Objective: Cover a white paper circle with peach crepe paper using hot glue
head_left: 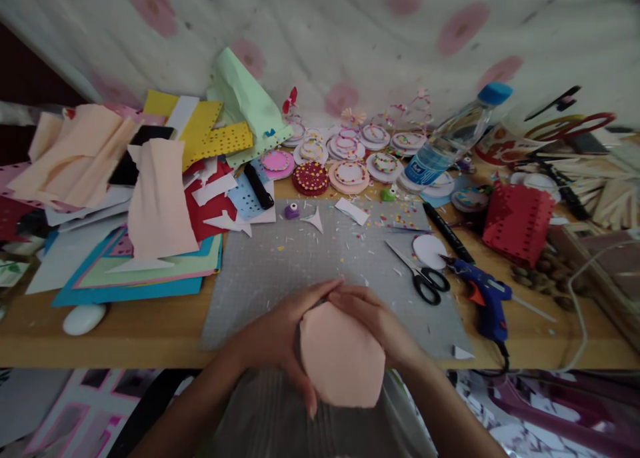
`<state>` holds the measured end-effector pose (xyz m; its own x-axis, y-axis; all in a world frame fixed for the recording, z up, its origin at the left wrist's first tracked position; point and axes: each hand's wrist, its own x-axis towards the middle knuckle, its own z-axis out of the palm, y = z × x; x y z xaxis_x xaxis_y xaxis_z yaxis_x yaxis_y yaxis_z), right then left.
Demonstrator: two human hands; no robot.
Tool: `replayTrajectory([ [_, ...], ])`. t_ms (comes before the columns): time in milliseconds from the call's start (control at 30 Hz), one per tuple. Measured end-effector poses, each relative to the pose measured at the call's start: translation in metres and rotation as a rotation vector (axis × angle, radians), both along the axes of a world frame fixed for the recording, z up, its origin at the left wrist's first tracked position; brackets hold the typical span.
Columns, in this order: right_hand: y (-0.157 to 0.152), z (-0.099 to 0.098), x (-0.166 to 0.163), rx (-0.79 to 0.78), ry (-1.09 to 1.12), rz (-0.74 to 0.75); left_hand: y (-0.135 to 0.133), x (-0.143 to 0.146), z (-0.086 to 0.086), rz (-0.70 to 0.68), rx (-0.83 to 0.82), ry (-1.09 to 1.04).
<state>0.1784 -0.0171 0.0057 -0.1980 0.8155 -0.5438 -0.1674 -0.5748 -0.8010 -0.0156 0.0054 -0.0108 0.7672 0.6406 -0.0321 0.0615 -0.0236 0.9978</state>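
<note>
Between my two hands is a roughly rounded piece of peach paper (pixel 343 357) with uneven cut edges, held over my lap at the table's front edge. My left hand (pixel 280 335) curves round its left side, thumb low along the edge and fingers at the top. My right hand (pixel 367 318) wraps its upper right edge, and the fingertips of both hands meet above it. A dark sliver shows behind the paper's left edge; what it is I cannot make out. Beyond my hands lies the grey cutting mat (pixel 270 278), with black-handled scissors (pixel 427 283) on its right.
Coloured paper sheets (pixel 145 278) are stacked at the left. Decorated discs (pixel 311 178) line the back, near a water bottle (pixel 445 145). A blue glue gun (pixel 490 305), a black marker (pixel 449 233) and a red paper box (pixel 517 221) lie right. Paper scraps (pixel 353 211) litter the mat.
</note>
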Motion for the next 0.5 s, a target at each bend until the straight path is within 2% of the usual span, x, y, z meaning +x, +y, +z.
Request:
replayTrajectory([
  [167,0.003,-0.008,-0.011,0.224,-0.226,-0.179,-0.012,0.005,-0.009,0.067,0.082,0.066],
  [267,0.004,-0.016,-0.005,0.346,-0.418,-0.220,-0.019,0.011,-0.012,0.138,0.071,0.123],
  [400,0.009,-0.017,0.029,0.555,-0.798,-0.207,-0.019,0.015,-0.011,0.311,0.035,0.113],
  [500,0.014,-0.010,0.067,0.673,-1.094,-0.136,-0.011,0.016,-0.007,0.419,-0.107,-0.009],
])
